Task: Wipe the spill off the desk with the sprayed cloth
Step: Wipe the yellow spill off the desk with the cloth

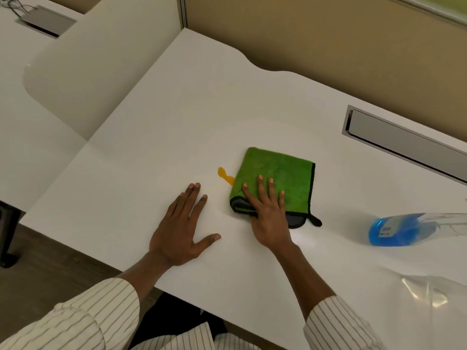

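A folded green cloth [280, 176] with a black edge lies on the white desk [177, 117]. My right hand [267, 210] presses flat on the cloth's near left part, fingers spread over it. A small orange spill [225, 175] shows just left of the cloth, and its right end runs under the cloth's edge. My left hand [182, 228] rests flat on the bare desk, to the left of the cloth and below the spill, fingers apart and holding nothing.
A blue spray bottle [401, 229] lies on its side at the right of the desk. A clear plastic bag [429, 291] sits near the front right edge. A grey cable tray slot [404, 145] runs along the back right. A beige partition [328, 34] stands behind the desk.
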{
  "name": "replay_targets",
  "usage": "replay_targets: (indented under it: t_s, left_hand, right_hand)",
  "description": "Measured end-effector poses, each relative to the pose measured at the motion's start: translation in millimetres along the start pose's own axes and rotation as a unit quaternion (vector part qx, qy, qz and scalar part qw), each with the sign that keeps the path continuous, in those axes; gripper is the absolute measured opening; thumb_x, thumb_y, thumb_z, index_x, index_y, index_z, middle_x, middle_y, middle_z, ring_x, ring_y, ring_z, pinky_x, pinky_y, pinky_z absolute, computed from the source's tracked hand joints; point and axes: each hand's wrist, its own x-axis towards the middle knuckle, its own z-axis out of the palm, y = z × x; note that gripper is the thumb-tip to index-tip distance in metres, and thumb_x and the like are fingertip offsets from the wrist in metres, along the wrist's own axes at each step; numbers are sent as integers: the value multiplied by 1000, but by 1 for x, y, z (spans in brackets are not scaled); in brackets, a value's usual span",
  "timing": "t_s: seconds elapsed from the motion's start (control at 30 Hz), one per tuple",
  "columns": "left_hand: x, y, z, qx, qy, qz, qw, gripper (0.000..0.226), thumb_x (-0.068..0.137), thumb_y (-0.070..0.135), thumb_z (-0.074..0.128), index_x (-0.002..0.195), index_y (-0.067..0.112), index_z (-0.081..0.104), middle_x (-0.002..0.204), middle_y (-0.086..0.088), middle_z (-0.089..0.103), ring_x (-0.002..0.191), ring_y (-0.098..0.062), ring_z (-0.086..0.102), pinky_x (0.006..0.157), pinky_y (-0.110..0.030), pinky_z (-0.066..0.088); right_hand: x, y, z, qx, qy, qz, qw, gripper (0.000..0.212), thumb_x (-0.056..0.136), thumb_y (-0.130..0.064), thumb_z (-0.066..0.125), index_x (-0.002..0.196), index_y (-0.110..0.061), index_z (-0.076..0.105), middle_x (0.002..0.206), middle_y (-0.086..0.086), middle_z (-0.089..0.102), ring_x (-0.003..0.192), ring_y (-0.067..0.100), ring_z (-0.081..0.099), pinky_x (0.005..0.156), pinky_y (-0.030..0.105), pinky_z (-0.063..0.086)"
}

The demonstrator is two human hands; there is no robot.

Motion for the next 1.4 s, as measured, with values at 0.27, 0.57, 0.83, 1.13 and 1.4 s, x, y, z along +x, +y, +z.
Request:
replay_targets:
  t_s: [0.27,0.57,0.83,1.13,1.4]
  left_hand:
    - [3,0,0,-2,-2,1,1000,106,101,82,52,176,11,27,190,-10,5,177,-27,5,140,-49,22]
    - [2,0,1,8,7,3,1000,106,101,81,53,176,10,28,190,-11,6,177,-27,7,141,-47,20]
    - [3,2,2,9,9,3,1000,106,101,81,54,176,10,28,190,-11,6,177,-28,6,141,-46,19]
    - [2,1,1,16,1,0,1000,107,101,82,51,176,10,27,190,-11,5,177,-27,5,140,-48,21]
    - [3,1,1,-1,8,4,1000,105,101,80,54,175,9,30,189,-13,8,177,-29,8,139,-52,26]
  right_hand:
    - [-26,3,8,31,18,9,999,95,83,0,53,164,-40,24,177,0,-2,163,29,-12,130,61,1]
    - [37,-9,3,6,15,-14,1000,87,90,-7,56,165,-36,24,178,6,0,163,36,-9,128,65,1]
    - [-22,11,10,15,25,-39,999,99,72,-5,39,164,-40,25,178,2,5,164,31,-6,129,63,6]
    - [77,-8,-8,40,-4,-14,999,75,98,-10,56,163,-38,30,178,6,2,163,36,-10,128,65,-5]
    - [29,15,-8,30,-34,-158,986,89,81,1,49,160,-37,38,177,-2,10,164,28,-8,130,59,-6]
